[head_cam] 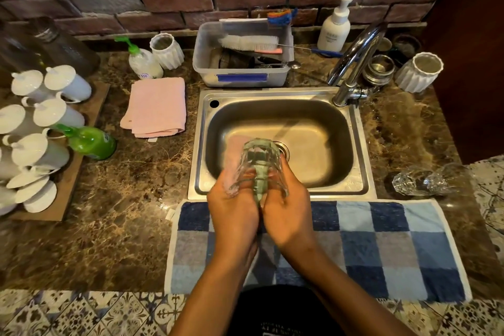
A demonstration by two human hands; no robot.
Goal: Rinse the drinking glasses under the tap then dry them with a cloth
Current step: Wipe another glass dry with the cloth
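Observation:
Both of my hands hold a clear faceted drinking glass above the front of the steel sink, base pointing away from me. My left hand grips its left side and presses a pink cloth against it. On the right side, my right hand is wrapped around the rim end. A pale greenish strip shows through the glass, and I cannot tell what it is. The chrome tap stands at the sink's back right with no water visible. Two more glasses lie on their sides on the right counter.
A blue checked towel hangs over the counter's front edge. A folded pink cloth lies left of the sink, beside soap bottles. White lidded cups crowd the far left. A plastic tub with brushes sits behind the sink.

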